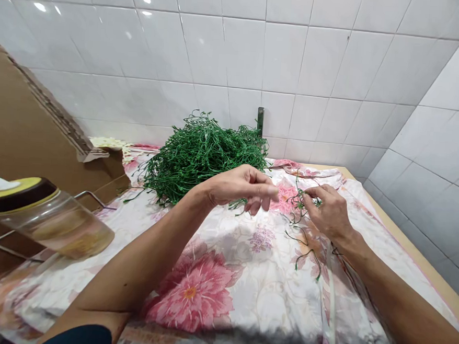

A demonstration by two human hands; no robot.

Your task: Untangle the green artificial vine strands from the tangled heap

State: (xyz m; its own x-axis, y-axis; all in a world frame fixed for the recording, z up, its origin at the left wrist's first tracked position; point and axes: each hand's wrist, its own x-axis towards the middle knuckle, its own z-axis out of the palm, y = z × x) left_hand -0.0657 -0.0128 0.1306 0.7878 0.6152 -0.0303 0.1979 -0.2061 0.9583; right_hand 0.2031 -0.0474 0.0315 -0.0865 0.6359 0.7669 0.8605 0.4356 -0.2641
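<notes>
The cloth with big pink flowers (271,295) is at the front. At the left is a clear jug with a yellow and black lid (64,223). The right hand (329,210) is pinched shut on some thin green plastic-looking stems (299,198). The left hand (246,189) is half open, fingers bent. Behind it is a big, messy green pile of stems (203,157), near the white tile wall (285,55).

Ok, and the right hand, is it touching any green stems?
Touching. The head view shows the right hand with thumb and fingers pinching a few green stems.
</notes>
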